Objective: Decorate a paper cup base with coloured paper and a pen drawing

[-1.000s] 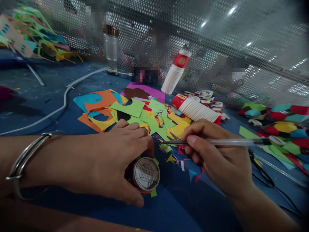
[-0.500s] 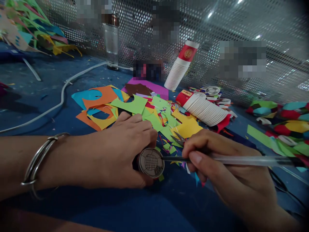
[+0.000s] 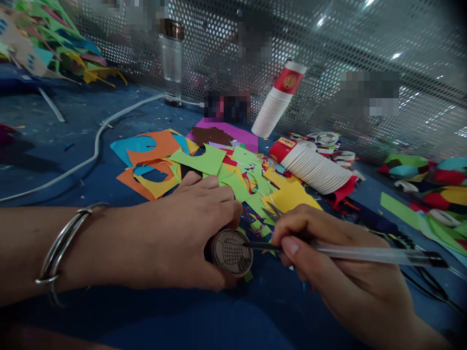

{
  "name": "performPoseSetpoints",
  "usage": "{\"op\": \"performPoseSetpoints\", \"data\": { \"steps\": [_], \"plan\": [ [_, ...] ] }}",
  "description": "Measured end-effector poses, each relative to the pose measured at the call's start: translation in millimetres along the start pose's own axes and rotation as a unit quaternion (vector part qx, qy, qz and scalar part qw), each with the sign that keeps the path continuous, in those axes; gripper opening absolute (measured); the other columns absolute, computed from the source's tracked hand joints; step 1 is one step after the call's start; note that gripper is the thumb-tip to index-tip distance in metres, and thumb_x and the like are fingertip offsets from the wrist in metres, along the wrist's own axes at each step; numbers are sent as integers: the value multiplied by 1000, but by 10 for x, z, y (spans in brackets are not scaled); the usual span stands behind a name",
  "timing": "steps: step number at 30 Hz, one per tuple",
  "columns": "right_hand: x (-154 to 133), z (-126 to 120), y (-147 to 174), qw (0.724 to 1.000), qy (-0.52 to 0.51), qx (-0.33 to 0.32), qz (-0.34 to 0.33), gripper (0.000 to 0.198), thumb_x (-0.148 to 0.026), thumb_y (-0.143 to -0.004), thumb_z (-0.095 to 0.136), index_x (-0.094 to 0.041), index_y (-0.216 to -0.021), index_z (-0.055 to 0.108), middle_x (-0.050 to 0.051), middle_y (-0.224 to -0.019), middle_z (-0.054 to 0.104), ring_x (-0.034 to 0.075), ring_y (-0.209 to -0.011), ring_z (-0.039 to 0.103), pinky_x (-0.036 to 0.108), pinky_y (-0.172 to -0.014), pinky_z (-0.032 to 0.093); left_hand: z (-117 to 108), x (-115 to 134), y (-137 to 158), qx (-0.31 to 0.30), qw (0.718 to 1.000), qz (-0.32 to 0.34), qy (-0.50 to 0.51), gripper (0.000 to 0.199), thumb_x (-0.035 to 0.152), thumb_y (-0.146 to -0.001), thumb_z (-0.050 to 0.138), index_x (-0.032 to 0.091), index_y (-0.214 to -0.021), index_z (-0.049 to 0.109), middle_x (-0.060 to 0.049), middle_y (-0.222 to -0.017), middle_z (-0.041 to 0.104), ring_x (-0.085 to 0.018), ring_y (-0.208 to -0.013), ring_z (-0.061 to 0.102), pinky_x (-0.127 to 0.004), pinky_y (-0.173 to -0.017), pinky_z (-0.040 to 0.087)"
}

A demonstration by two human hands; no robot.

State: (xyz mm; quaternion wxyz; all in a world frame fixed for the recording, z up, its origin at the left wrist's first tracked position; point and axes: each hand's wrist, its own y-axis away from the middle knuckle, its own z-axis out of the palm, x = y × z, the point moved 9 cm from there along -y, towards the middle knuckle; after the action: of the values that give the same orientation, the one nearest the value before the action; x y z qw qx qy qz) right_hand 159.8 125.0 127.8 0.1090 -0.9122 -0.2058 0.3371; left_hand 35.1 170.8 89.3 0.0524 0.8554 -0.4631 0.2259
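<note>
My left hand [image 3: 197,231] is closed around what looks like a paper cup, its round pale base [image 3: 233,253] turned up toward me. Dark lines on that base form a grid inside a circle, with hatching at the lower right. The fingers hide most of the cup's side. A pen [image 3: 350,251] with a clear barrel and dark tip is pinched in my right hand [image 3: 328,262], the tip on the base near the grid's right side. Metal scissor blades [image 3: 273,211] poke out behind my right hand; whether the hand also holds them I cannot tell.
Paper scraps [image 3: 204,160] in many colours spread beyond my hands. One stack of paper cups [image 3: 314,165] lies on its side; another [image 3: 273,107] leans on the perforated metal panel [image 3: 204,58]. Nearby stand a clear bottle [image 3: 172,63], a white cable [image 3: 97,141] and paper balls [image 3: 406,167].
The pen tip has shifted left from the base's right edge, further in onto the drawing. The whole view has moved slightly; both hands keep their grips.
</note>
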Motion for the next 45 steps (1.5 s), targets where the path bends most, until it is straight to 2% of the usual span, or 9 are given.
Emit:
{"op": "performPoseSetpoints", "data": {
  "steps": [20, 26, 35, 41, 45],
  "plan": [
    [-86, 3, -10, 999, 25, 1, -29, 20, -12, -92, 52, -22, -81, 64, -8, -62, 62, 6, -47, 56, 19, -48, 43, 4, 8, 37, 17, 1000, 18, 6, 39, 49, -74, 81, 24, -94, 59, 1, -94, 60, -24, -94, 54, -41, -84, 34],
    [-109, -18, 15, 999, 39, 9, -30, 20, -11, -91, 52, -22, -82, 65, -8, -63, 64, 5, -48, 56, 18, -47, 41, 4, 0, 6, 13, 1000, 12, 5, 38, 49, -73, 81, 23, -89, 58, 1, -91, 60, -24, -90, 54, -41, -82, 33],
    [-108, 12, -2, 998, 49, 4, -28, 17, -14, -91, 54, -22, -80, 65, -7, -61, 63, 8, -46, 56, 22, -48, 43, 6, 2, -9, 11, 1000, 17, 10, 38, 50, -73, 80, 23, -90, 59, 0, -93, 61, -25, -92, 55, -42, -83, 33],
    [-130, 18, 14, 997, 65, -5, -33, 18, -13, -90, 51, -22, -79, 63, -3, -69, 71, 11, -56, 65, 25, -52, 46, 16, 12, -5, 3, 1000, 18, 12, 37, 51, -74, 79, 23, -88, 59, 0, -90, 60, -25, -89, 54, -41, -81, 34],
    [-151, -7, 24, 997, 69, 8, -40, 17, -13, -90, 53, -22, -79, 63, -7, -61, 63, 8, -47, 57, 23, -51, 44, 11, 11, 10, 0, 1000, 15, 10, 36, 50, -74, 80, 24, -88, 60, 0, -89, 60, -24, -88, 53, -42, -83, 35]
  ]
}}
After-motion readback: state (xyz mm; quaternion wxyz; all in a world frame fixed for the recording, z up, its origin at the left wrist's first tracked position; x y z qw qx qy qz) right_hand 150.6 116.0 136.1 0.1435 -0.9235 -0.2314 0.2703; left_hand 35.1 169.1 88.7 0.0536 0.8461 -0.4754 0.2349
